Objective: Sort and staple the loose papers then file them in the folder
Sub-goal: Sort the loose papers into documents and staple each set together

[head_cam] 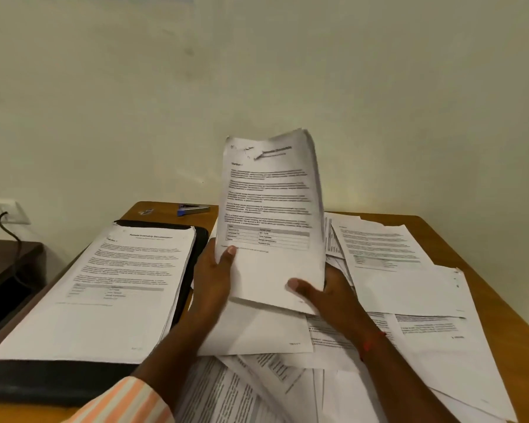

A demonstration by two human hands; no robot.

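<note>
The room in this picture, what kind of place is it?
Probably a small office or a study corner at home. A wooden desk stands against a plain wall, covered with printed papers. A black folder and a stapler lie there, and a wall socket is at left.

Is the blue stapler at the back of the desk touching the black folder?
Apart. The head view shows bare wooden desk between the stapler and the far edge of the black folder.
</note>
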